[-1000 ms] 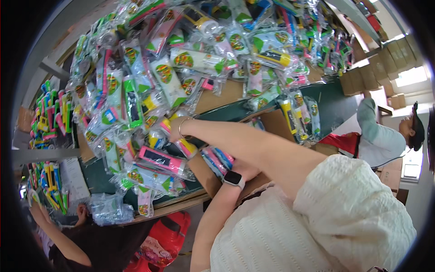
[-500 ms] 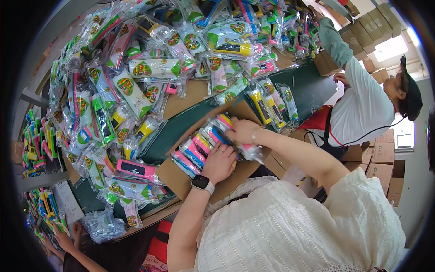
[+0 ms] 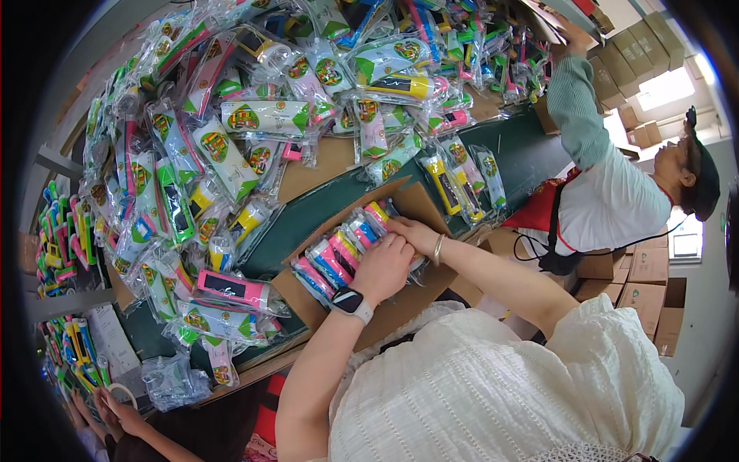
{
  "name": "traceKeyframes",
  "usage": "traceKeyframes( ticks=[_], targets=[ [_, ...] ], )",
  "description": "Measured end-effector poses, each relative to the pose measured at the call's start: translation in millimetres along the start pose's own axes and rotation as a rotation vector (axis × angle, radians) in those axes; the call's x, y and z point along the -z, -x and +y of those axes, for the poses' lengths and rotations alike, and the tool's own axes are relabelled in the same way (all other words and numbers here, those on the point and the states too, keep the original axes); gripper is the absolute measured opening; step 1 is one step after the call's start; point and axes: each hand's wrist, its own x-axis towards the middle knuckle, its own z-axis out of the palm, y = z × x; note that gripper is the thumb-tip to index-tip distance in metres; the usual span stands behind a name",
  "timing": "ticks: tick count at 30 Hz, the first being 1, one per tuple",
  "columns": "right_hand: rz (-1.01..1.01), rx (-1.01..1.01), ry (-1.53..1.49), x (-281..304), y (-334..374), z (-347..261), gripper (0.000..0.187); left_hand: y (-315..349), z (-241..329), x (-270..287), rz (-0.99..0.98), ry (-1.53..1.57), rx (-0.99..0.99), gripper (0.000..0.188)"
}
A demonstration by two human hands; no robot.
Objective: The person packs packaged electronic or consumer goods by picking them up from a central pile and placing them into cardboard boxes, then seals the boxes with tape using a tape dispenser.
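A brown cardboard box stands open in front of me, tilted across the table edge. Inside is a row of bagged plastic items in pink, blue and yellow, packed side by side in clear wrap. My left hand, with a watch on its wrist, rests over the row, fingers curled down on the bagged items. At the row's right end my right hand, wearing a bracelet, has its fingers closed against a bagged item. The two hands nearly touch, and the left hides part of what they grip.
A large heap of bagged items covers the table. A few bagged items lie right of the box. A co-worker reaches toward the far right. Another person's hands are at lower left, by clear bags. Cartons are stacked at right.
My right hand has pressed lower at the row's right end, and the bagged item there sits deeper in the box. My left hand has slid right toward it. The co-worker's arm has shifted.
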Motion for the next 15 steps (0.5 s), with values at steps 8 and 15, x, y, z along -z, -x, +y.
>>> traceKeyframes(
  ticks=[8,15],
  targets=[
    [-0.011,0.465,1.025,-16.0,39.0,-150.8,0.034,-3.3,-10.6,1.1,-0.192,0.151,0.176,0.043],
    [-0.425,0.551,1.034,-222.8,-47.2,-205.1,0.029,1.2,-28.9,-55.5,0.112,-0.372,-0.121,0.044]
  ],
)
